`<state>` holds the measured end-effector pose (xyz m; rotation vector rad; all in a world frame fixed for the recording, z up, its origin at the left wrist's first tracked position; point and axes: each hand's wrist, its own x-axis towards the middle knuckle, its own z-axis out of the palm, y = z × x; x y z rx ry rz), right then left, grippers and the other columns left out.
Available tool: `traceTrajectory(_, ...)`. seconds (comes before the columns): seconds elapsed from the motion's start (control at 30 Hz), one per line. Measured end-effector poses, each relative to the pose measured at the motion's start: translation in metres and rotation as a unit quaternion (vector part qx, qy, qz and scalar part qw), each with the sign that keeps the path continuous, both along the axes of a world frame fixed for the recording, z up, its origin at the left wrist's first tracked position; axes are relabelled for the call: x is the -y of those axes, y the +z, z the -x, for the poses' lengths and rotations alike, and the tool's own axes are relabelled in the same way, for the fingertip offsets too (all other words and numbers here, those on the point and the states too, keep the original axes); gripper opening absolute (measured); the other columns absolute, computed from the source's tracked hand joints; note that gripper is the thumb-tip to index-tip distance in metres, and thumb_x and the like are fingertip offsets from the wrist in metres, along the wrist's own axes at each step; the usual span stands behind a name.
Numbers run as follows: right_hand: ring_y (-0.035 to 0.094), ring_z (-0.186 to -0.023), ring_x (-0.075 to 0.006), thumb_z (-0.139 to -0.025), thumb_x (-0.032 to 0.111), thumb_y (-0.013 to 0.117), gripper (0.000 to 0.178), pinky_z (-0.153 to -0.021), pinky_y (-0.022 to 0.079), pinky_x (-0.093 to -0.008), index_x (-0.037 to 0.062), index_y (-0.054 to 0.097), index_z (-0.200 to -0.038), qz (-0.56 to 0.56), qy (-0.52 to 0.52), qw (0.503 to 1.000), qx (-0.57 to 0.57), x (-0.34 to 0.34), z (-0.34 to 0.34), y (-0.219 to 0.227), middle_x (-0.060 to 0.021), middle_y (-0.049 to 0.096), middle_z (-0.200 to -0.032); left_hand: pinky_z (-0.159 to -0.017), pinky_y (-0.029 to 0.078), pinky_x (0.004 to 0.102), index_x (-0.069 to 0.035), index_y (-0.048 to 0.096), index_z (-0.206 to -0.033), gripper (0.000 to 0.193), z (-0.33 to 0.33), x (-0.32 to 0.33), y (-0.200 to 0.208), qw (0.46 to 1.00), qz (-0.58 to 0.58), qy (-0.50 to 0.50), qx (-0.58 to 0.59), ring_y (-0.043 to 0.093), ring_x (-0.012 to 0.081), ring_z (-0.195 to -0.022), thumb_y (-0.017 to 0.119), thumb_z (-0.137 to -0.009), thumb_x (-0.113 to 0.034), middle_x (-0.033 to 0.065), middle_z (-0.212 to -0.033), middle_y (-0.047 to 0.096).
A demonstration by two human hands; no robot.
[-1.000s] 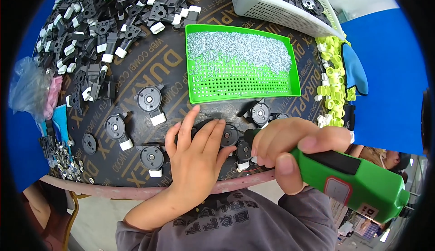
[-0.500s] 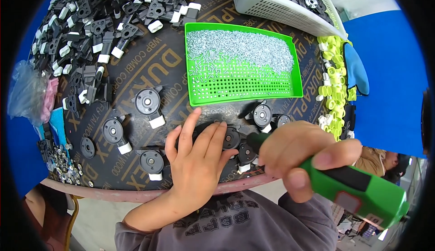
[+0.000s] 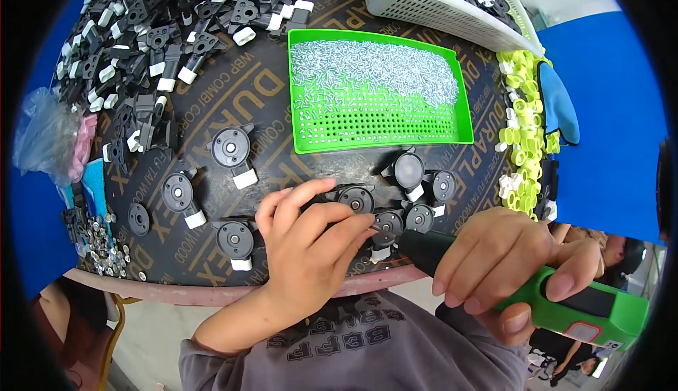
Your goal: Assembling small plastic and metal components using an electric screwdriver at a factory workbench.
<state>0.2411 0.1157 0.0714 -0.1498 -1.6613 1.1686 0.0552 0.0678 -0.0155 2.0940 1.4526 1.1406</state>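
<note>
My right hand [image 3: 501,267] grips a green electric screwdriver [image 3: 593,306] with a black nose that points left, toward the black round plastic parts. My left hand [image 3: 304,250] is bent over the table, thumb and forefinger drawn together beside a black round part [image 3: 388,227]; whatever small thing is between them I cannot make out. Another round part [image 3: 355,199] lies just beyond its fingertips. More such parts with white ends stand around: one [image 3: 235,240] left of the hand, others [image 3: 409,170] to its right. Ahead is a green perforated tray [image 3: 381,146] holding many small silver screws [image 3: 374,69].
Black parts with white ends [image 3: 169,59] pile at the far left. A white basket [image 3: 452,20] of black parts stands at the far right, beside yellow-green plastic rings [image 3: 519,154]. Small metal pieces [image 3: 106,250], a loose black disc [image 3: 139,218] and plastic bags [image 3: 46,133] lie left.
My right hand has drawn the screwdriver back to the right and nearer to me, baring a round part. My left fingers have curled, thumb and forefinger coming together.
</note>
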Motion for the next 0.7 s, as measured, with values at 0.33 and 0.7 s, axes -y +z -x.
traceTrajectory(0.33,0.061,-0.047,-0.0195,-0.085,0.004,0.067,0.037,-0.043,0.060,-0.0313,0.0030,0.042,-0.113,-0.058,-0.053,0.990,-0.118,0.008,-0.003,0.007,-0.0102,0.059,-0.062,-0.063,0.045,0.0263,-0.005,0.074,-0.110,0.026,0.001,-0.001,0.012,0.958,0.102,-0.053,0.263,0.060,0.0143,-0.076,0.073,-0.084,0.000,0.0067,-0.090,0.064)
traceTrajectory(0.7,0.060,-0.043,-0.0175,-0.085,0.004,0.069,0.032,-0.038,0.056,-0.0300,0.0010,0.045,-0.107,-0.089,-0.087,0.972,-0.201,0.016,0.011,0.005,-0.0087,0.059,-0.057,-0.083,0.057,0.0329,0.005,0.062,-0.120,0.025,0.011,-0.003,0.002,0.640,0.454,-0.212,0.582,0.069,0.0207,-0.095,0.052,-0.102,-0.010,0.0164,-0.103,0.070)
